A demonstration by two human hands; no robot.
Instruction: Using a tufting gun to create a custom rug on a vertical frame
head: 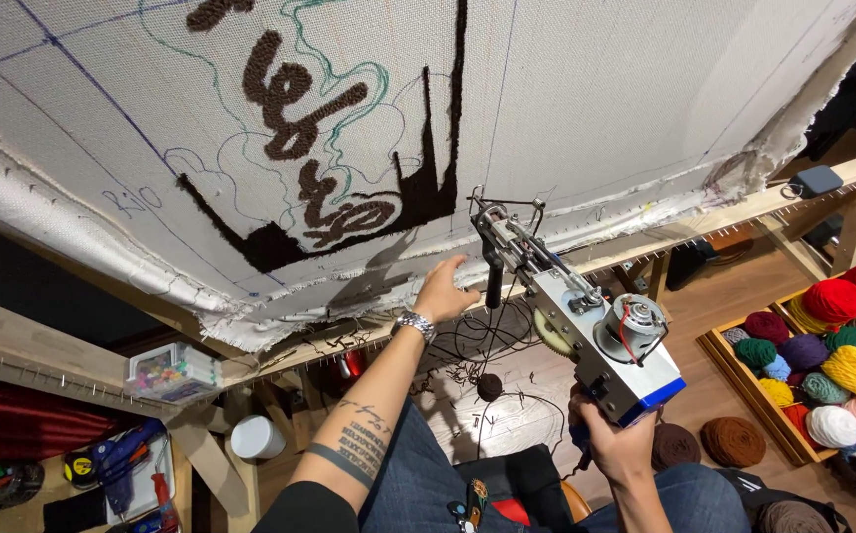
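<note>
- Stretched over everything: pale tufting cloth (586,89) on a wooden frame (704,222), patches of dark brown pile (295,94) within drawn outlines, above and left of both sets of fingers.
- Off to the right of the right fingers: wooden tray (744,380) packed with yarn balls (837,301) in red, yellow, green, purple, white.
- Gripped from below by the right hand (620,444): tufting gun (586,331), grey metal body with a blue edge, motor on top, needle end up against the cloth near the lower border of the brown pile.
- Right fingers clenched round the gun's lower handle; second black handle further up, just beside the left fingertips.
- Left hand (443,291): fingers spread and released, grasping nothing, tips at the cloth's lower edge, apart from the gun; metal watch (414,324) on the wrist, tattooed forearm below.
- Beneath the left fingers, on the floor: small dark yarn ball (489,386), loose strands around it.
- Far lower left of the fingers: clear box (173,373) of coloured bits on the frame rail.
</note>
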